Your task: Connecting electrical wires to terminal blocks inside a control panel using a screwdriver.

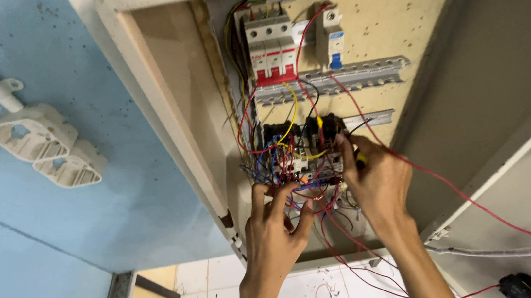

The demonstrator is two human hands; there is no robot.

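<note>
Head view: open wall cabinet [173,93], backboard with metal rails [352,79]. Upper rail: white-and-red breakers [271,44], one single white breaker [330,37]. Lower down: black relay blocks [299,143] amid tangled red, blue and yellow wires [276,170]. Left hand [273,232], fingers spread, tips touching the wires under the blocks. Right hand [377,184], fingers pressed together around a yellow-handled tool [360,159], tip at the right block. Left wall: two white junction boxes [46,142].

A blue wall [29,144] carries white junction boxes [46,142] above white tiles [302,297].
</note>
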